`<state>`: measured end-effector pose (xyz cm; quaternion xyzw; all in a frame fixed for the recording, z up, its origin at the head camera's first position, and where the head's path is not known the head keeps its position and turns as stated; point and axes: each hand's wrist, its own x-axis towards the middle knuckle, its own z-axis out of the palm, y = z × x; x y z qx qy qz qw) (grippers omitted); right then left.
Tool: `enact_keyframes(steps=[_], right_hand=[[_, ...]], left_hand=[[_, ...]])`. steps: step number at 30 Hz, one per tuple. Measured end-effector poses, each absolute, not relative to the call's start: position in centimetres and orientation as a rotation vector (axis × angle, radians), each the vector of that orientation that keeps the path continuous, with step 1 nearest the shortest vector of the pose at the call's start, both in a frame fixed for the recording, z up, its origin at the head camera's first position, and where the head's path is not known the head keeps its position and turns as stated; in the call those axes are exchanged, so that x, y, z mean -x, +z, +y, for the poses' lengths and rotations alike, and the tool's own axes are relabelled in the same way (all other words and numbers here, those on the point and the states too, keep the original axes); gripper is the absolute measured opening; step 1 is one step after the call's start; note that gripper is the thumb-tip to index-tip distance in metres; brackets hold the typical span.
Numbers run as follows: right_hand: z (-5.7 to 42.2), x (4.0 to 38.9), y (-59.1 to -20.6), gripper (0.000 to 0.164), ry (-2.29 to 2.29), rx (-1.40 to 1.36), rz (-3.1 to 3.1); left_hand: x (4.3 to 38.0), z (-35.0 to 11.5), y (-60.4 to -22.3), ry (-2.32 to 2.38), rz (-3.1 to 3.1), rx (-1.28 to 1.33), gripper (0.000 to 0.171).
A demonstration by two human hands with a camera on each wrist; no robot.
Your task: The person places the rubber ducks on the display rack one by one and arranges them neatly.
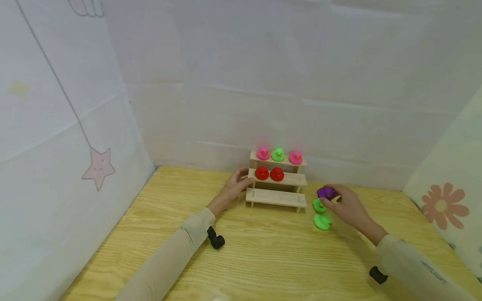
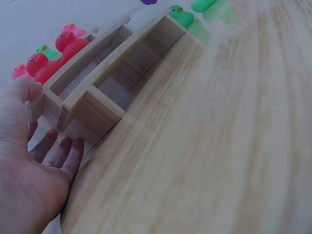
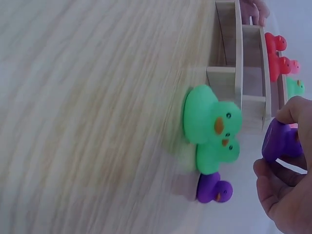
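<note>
A wooden three-tier display stand (image 1: 276, 197) stands on the table by the back wall. My left hand (image 1: 236, 182) grips its left end at the middle tier, thumb on the board's end. Two red ducks (image 2: 45, 67) sit on that tier; two pink ducks and a green duck (image 1: 278, 154) line the top one. The bottom tier holds nothing. Right of the stand, my right hand (image 1: 348, 205) pinches a purple toy duck (image 3: 279, 140) between thumb and fingers, above the table. Below it are two green ducks (image 3: 201, 114) and another purple duck (image 3: 213, 189) on the table.
A wood-grain table (image 1: 241, 259) carries everything. White cloth walls (image 1: 301, 83) enclose it behind and on both sides, with a printed star (image 1: 99, 167) on the left and a flower (image 1: 445, 205) on the right. Black wrist cameras (image 1: 216, 239) hang from both sleeves.
</note>
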<state>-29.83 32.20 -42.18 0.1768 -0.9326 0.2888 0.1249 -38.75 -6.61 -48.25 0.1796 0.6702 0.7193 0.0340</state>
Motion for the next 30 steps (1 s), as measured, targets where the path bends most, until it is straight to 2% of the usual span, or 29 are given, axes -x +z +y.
enact_keyframes(steps=[13, 25, 30], right_hand=[[27.4, 31.8, -41.2, 0.046, 0.916, -0.565, -2.670], [24.1, 33.3, -40.3, 0.054, 0.978, -0.569, -2.633], [23.4, 33.6, -40.1, 0.048, 1.013, -0.573, -2.639]], left_hand=[[38.9, -6.6, -48.1, 2.206, 2.079, -0.560, 0.058], [38.6, -6.7, -47.8, 2.185, 2.062, -0.579, 0.062], [38.9, -6.7, -48.4, 2.196, 2.083, -0.575, 0.061]])
